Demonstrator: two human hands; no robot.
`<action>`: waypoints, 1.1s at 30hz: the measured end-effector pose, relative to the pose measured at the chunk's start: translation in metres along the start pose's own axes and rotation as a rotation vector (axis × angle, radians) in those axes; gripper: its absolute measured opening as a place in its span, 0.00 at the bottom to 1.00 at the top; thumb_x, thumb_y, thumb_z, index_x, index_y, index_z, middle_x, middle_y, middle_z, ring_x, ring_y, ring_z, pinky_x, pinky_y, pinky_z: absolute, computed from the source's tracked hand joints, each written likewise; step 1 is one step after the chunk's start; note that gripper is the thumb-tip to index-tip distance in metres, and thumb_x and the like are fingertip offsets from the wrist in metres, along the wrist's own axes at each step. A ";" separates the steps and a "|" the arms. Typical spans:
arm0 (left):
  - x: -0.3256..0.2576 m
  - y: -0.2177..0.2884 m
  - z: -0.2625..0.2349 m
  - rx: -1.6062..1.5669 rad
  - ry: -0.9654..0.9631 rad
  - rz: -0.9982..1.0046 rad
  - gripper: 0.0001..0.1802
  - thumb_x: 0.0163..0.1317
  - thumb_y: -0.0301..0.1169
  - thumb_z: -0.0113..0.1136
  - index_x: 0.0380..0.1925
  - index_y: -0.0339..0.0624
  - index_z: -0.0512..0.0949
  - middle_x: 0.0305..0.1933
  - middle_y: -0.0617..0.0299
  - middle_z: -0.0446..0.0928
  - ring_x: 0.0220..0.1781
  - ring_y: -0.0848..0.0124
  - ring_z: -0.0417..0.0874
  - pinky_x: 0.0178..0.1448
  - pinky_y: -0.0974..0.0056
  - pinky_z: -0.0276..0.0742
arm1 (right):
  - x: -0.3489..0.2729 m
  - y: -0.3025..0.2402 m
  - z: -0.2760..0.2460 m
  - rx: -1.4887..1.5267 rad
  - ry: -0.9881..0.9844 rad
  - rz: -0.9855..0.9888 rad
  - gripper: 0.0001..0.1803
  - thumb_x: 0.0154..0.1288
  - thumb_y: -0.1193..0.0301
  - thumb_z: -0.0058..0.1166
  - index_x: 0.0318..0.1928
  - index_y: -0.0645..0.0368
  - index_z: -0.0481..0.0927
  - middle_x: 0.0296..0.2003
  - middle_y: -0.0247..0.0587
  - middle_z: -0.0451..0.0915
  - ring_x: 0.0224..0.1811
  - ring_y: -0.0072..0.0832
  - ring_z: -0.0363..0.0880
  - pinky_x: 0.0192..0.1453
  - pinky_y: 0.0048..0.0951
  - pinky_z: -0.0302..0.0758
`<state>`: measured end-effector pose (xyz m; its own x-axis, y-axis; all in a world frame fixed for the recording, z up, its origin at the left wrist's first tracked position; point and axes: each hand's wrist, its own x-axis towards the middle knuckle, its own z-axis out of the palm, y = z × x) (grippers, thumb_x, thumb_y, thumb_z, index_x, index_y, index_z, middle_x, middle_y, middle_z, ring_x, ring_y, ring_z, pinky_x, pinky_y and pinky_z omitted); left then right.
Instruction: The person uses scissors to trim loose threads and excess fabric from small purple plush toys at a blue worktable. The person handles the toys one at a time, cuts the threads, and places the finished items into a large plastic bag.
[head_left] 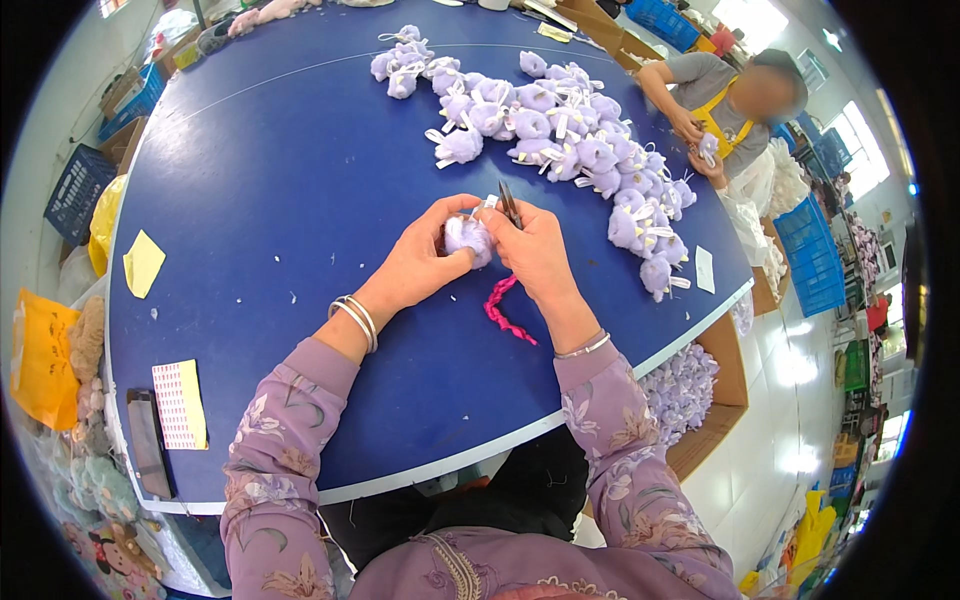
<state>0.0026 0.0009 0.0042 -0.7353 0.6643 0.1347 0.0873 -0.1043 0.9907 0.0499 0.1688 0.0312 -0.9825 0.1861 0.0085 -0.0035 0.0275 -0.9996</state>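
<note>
My left hand [425, 250] is closed around a small fluffy lavender plush toy [466, 236] above the blue table [280, 250]. My right hand [537, 252] grips dark pointed snips [509, 204], their blades pointing up and away from me. Its fingertips also meet a small white tag or loop [490, 202] at the top of the toy. Below that hand, a bright pink twisted cord [497, 312] trails onto the tabletop; where its upper end is fastened is hidden.
Many similar lavender plush toys [530, 125] lie heaped across the far right. A co-worker [735, 105] handles one beyond them. A cardboard box of toys [725, 370] stands below the right edge. A phone [150, 440], sticker sheet [180, 405] and yellow paper [143, 264] lie at left.
</note>
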 end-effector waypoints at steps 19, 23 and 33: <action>-0.001 0.001 -0.001 -0.088 -0.021 0.000 0.30 0.57 0.22 0.54 0.63 0.38 0.65 0.55 0.62 0.72 0.56 0.74 0.76 0.62 0.66 0.72 | 0.004 0.007 -0.009 0.223 -0.081 0.161 0.10 0.68 0.68 0.55 0.30 0.59 0.76 0.22 0.25 0.69 0.17 0.09 0.60 0.18 0.17 0.53; 0.004 -0.001 -0.001 -0.037 -0.001 0.006 0.30 0.57 0.22 0.54 0.62 0.38 0.66 0.55 0.62 0.72 0.57 0.73 0.76 0.63 0.65 0.72 | 0.012 0.016 -0.005 0.312 -0.015 0.143 0.07 0.66 0.69 0.57 0.32 0.57 0.75 0.21 0.24 0.68 0.17 0.09 0.59 0.17 0.16 0.52; -0.001 -0.001 0.002 -0.160 0.119 -0.071 0.16 0.65 0.35 0.61 0.49 0.38 0.77 0.40 0.62 0.80 0.41 0.77 0.81 0.47 0.69 0.77 | 0.002 0.005 -0.001 0.211 -0.079 0.029 0.06 0.63 0.71 0.59 0.35 0.60 0.78 0.22 0.22 0.70 0.19 0.08 0.61 0.21 0.15 0.55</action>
<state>0.0044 0.0020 0.0031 -0.8105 0.5833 0.0525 -0.0681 -0.1829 0.9808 0.0476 0.1701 0.0264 -0.9942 0.1063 -0.0140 -0.0059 -0.1844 -0.9828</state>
